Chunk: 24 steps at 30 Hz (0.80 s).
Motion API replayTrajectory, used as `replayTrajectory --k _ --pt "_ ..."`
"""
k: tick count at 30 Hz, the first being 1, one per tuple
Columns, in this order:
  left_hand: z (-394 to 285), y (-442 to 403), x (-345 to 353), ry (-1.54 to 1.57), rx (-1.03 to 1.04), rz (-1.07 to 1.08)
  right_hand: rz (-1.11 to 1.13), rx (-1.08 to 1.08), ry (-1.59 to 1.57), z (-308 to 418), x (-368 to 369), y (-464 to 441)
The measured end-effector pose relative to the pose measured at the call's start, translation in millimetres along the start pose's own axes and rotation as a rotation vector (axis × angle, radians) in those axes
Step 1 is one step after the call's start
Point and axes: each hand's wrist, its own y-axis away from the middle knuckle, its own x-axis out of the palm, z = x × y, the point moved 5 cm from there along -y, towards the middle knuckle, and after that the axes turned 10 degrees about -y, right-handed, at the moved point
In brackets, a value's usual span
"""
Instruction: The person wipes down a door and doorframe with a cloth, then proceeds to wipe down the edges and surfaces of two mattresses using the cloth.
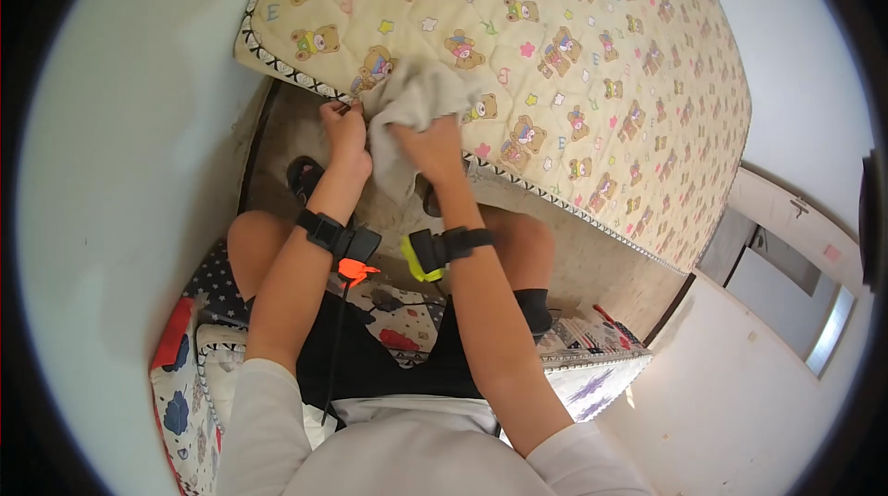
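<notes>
A cream-yellow mattress [518,43] printed with teddy bears, letters and stars is in front of me, its dark-and-white trimmed edge facing my knees. My right hand [431,146] is closed on a crumpled light grey cloth [412,97], which lies over the mattress edge and hangs down in front of it. Just left of the cloth, my left hand [346,137] has its fingers curled around the trimmed edge, gripping it. Part of the right hand's fingers is hidden in the cloth.
I sit on another patterned mattress [592,376] with flowers and stars. My feet in dark sandals [303,178] are on the floor between the two. A pale wall [120,172] rises close on the left; a door [786,209] is far right.
</notes>
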Motion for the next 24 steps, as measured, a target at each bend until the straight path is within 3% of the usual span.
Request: replayTrajectory --k 1,7,10,11,14,17,21,22,24 --pt "2.7 -2.1 -0.3 0.021 -0.001 0.002 -0.023 -0.309 0.132 26.4 8.4 6.3" --pt "0.1 4.5 2.8 0.062 -0.040 0.000 0.348 0.292 -0.241 -3.8 -9.0 16.9" --pt "-1.5 6.2 -1.0 0.048 0.004 -0.015 0.301 0.012 -0.252 -1.5 -2.1 35.9" --pt "-4.4 8.3 0.1 0.041 0.010 -0.009 0.179 -0.205 -0.186 3.1 0.6 39.5" --pt "-14.5 20.6 4.0 0.029 -0.062 -0.002 0.119 -0.172 0.118 8.2 0.2 32.5" --pt "2.5 3.1 3.3 0.028 -0.065 0.006 0.062 0.213 0.081 -14.0 -34.8 5.7" --pt "8.5 5.4 0.6 0.063 -0.114 0.046 -0.495 0.005 0.067 22.8 -152.8 -24.3" --pt "5.1 5.7 1.5 0.084 -0.110 0.057 -0.603 -0.131 0.067 31.6 -172.4 -29.8" --pt "0.9 7.9 0.3 0.081 -0.121 0.050 -0.565 -0.123 0.048 23.8 -194.6 -45.9"
